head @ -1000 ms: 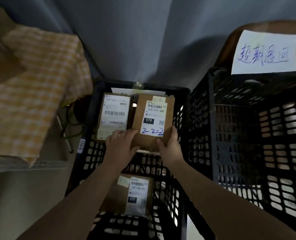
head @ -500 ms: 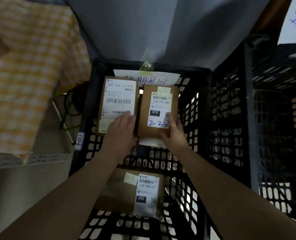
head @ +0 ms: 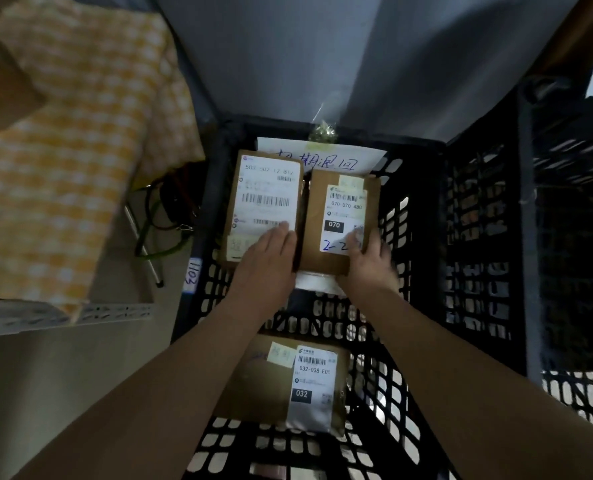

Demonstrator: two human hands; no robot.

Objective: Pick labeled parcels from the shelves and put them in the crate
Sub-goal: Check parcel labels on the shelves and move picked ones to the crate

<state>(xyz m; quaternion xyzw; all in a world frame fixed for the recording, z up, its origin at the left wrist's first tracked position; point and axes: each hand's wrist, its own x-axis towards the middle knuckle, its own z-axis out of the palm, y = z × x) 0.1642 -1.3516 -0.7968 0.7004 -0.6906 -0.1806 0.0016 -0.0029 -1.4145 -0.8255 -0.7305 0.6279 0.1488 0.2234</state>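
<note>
Parcel 070 [head: 340, 216] sits mid-frame in the crate [head: 423, 220], long axis running up-frame from both hands. L hand [head: 271, 261] flat on neighbour box [head: 267, 188]; R hand [head: 368, 268] covers 070's lower-right corner, grip blurred, can't tell.

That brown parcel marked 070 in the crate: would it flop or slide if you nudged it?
Probably stiff: the 070 parcel has straight edges and square corners like cardboard. Likely light, as it looks flat. It seems to lie on a white packet, so a nudge may slide it.
</note>
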